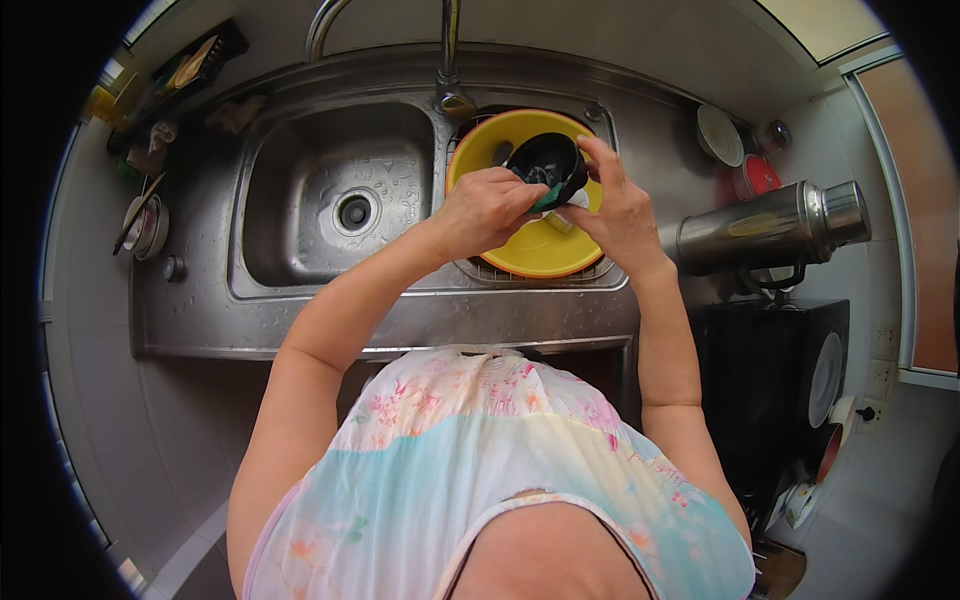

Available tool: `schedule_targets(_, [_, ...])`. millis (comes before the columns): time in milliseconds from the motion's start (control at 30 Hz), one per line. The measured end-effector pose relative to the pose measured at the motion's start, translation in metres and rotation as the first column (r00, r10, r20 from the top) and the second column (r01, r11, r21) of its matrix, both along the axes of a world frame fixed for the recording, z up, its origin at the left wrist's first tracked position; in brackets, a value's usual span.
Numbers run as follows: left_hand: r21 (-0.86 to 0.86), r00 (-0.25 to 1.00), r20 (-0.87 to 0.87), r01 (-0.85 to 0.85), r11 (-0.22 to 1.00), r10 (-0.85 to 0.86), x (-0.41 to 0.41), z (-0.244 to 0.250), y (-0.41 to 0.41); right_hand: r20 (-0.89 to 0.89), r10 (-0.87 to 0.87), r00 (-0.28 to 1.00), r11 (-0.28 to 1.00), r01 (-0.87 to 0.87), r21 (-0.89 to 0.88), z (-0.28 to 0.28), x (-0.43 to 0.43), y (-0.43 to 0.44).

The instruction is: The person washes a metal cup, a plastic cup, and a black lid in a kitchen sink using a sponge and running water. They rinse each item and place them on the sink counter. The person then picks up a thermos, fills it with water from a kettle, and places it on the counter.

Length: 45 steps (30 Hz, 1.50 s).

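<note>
A small black bowl (551,159) is held tilted above a yellow basin (536,251) with an orange rim. My right hand (611,202) grips the bowl's right side, fingers on the rim and thumb below. My left hand (491,210) pinches a green scouring pad (551,196) against the bowl's near edge. Beneath the bowl, partly hidden, something white and a spoon-like thing lie in the basin. The basin sits over a wire rack in the right-hand sink bowl.
A steel sink bowl (300,202) lies left, under a chrome faucet (450,82). Stacked bowls with chopsticks (154,225) stand at far left. A steel thermos flask (750,229), a white bowl (720,136) and a red container (757,176) are at right, above a black appliance (765,375).
</note>
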<state>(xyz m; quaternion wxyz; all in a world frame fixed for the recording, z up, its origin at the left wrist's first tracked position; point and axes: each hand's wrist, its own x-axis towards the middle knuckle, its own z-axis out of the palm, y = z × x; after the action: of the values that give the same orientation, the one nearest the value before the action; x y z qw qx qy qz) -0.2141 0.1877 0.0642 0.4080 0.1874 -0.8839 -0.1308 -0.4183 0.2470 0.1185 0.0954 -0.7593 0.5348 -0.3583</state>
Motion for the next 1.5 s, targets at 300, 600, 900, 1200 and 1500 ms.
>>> schedule_targets(300, [0.291,0.953,-0.225,-0.136,0.947,0.205,-0.047,0.006,0.010,0.366,-0.206,0.907,0.973,0.229,-0.019,-0.043,0.017,-0.016])
schedule_targets(600, [0.466,0.981,-0.133,0.187,0.865,-0.140,-0.050,0.024,-0.006,0.753,-0.148,0.641,0.989,0.099,0.111,-0.045,0.010,-0.025])
schedule_targets(900, [0.048,0.834,0.552,-0.060,0.997,0.023,-0.045,0.037,-0.004,0.869,-0.265,0.418,0.964,0.147,0.223,-0.047,0.014,-0.027])
schedule_targets(1200, [0.227,0.937,0.222,-0.318,0.921,0.269,-0.070,0.002,-0.018,0.735,-0.390,0.555,0.907,0.368,0.203,-0.056,0.022,-0.032])
schedule_targets(1500, [0.242,0.951,0.310,-0.085,0.966,0.006,-0.057,0.022,-0.023,0.775,-0.360,0.519,0.925,0.308,0.223,-0.066,0.008,-0.035])
